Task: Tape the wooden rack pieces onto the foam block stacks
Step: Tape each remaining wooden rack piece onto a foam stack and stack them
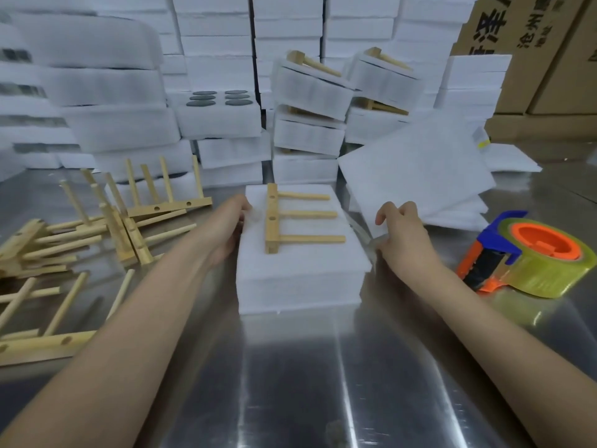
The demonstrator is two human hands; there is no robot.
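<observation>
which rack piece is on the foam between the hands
The three-peg rack piece on the front foam stack; the loose ones lie on the table at left.

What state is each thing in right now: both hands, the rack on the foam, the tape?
White foam block stack, resting on the metal table.
Three-peg wooden rack piece, lying flat on the stack, no tape visible.
Left hand, touching the stack's left edge.
Right hand, gripping a loose white foam sheet by its corner.
Orange-and-blue tape dispenser, lying on the table, untouched.
Loose wooden rack pieces, piled at left.
</observation>
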